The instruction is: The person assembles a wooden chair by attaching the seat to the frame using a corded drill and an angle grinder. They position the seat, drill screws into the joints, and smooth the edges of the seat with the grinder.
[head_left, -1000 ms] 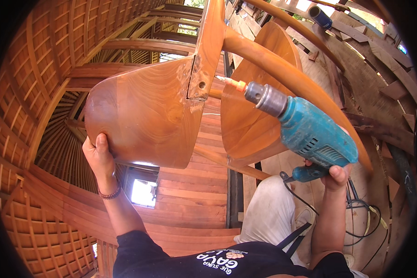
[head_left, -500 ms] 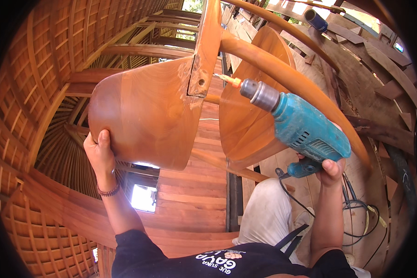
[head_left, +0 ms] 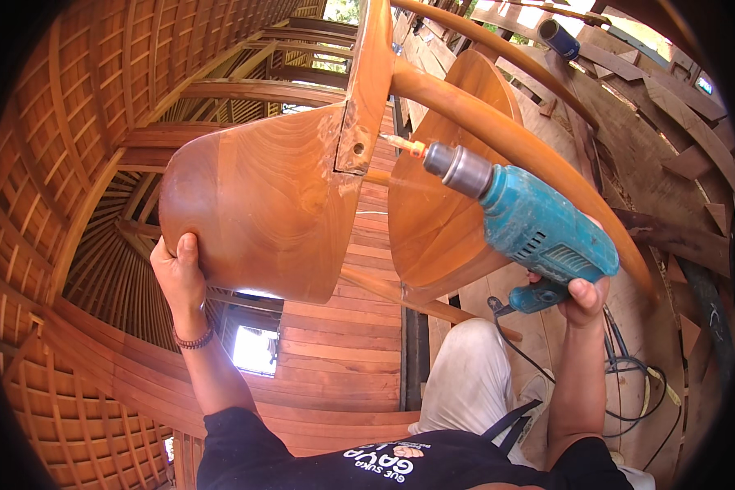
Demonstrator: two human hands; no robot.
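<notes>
My left hand grips the lower left edge of a broad, rounded wooden panel, thumb on its face. The panel joins an upright wooden post, and a round hole shows in the joint block. In my right hand is a teal power drill, held by its handle and pointing up and left. Its bit carries an orange collar. The tip sits just right of the block, seemingly apart from it. A second curved wooden panel stands behind the drill.
A curved wooden rail arches over the drill. Black cable coils on the planks at right. Scrap boards and a blue can lie at upper right. A reddish plank floor and a latticed wooden roof fill the left.
The wooden panel and post have shifted very slightly right and down in view, with my left hand on the panel. The drill stays almost where it was.
</notes>
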